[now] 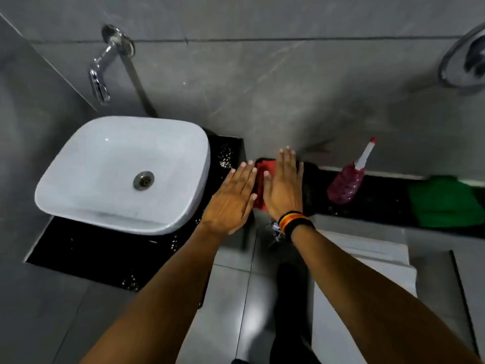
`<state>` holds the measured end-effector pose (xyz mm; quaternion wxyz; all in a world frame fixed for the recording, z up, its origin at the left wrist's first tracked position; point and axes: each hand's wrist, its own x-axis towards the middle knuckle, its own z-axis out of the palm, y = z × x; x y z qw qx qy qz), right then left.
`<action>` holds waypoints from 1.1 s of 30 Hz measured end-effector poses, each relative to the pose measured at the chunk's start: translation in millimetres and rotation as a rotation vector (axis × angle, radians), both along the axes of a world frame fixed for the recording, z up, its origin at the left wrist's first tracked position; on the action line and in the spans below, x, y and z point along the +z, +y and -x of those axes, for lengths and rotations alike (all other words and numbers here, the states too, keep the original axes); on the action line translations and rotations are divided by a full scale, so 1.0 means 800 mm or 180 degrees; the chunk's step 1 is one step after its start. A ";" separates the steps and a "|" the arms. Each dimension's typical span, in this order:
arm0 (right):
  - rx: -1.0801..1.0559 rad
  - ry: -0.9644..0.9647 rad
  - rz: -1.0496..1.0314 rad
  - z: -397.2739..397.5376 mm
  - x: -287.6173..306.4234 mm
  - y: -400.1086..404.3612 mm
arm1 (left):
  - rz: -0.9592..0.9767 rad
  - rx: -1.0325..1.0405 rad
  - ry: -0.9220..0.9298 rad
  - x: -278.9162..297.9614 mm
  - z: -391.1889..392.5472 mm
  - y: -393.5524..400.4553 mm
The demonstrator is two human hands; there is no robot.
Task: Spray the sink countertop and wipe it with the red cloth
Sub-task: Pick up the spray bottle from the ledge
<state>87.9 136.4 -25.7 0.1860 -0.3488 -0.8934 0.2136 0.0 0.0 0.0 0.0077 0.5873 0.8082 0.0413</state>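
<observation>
The red cloth (pixel 260 185) lies folded on the black countertop (pixel 86 248), just right of the white sink basin (pixel 123 174). My left hand (pixel 231 198) is flat with fingers straight, hovering at the cloth's left edge. My right hand (pixel 284 185) is also flat and covers the cloth's right side; I cannot tell whether it presses on it. Neither hand grips anything. The spray bottle (pixel 346 182), with pink liquid and a white and red nozzle, leans on the counter to the right of my right hand.
A chrome tap (pixel 105 67) sticks out of the grey tiled wall above the basin. A green cloth (pixel 446 200) lies on the counter at far right. A black cloth (pixel 311 187) sits beside the red one. Grey floor tiles are below.
</observation>
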 end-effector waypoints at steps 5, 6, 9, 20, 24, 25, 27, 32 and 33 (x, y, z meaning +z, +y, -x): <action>-0.0043 0.0290 0.0399 0.001 -0.021 -0.001 | 0.0167 0.0213 -0.0147 -0.042 0.006 -0.022; -0.0021 0.0385 0.0605 -0.002 -0.026 -0.003 | 0.0170 0.0238 -0.0209 -0.049 0.007 -0.024; -0.0548 0.0745 0.1501 -0.032 -0.051 -0.006 | 0.0227 0.0305 -0.0356 -0.075 0.004 -0.037; -0.2174 0.2215 0.1288 -0.097 -0.073 0.196 | -0.0035 0.0326 -0.0522 -0.153 -0.004 -0.071; -0.1816 0.2235 0.1178 -0.077 -0.074 0.226 | -0.0217 0.0317 -0.0615 -0.156 -0.005 -0.071; -0.1769 0.2315 0.1196 -0.073 -0.072 0.227 | -0.0234 0.0329 -0.0614 -0.156 -0.005 -0.071; -0.1672 0.2360 0.1216 -0.071 -0.062 0.226 | -0.0254 0.0333 -0.0604 -0.155 -0.006 -0.072; -0.0867 0.1736 0.1697 -0.106 -0.040 0.172 | -0.0230 0.0318 -0.0578 -0.154 -0.006 -0.073; -0.0681 0.1533 0.1968 -0.113 -0.040 0.148 | -0.0221 0.0308 -0.0555 -0.154 -0.007 -0.072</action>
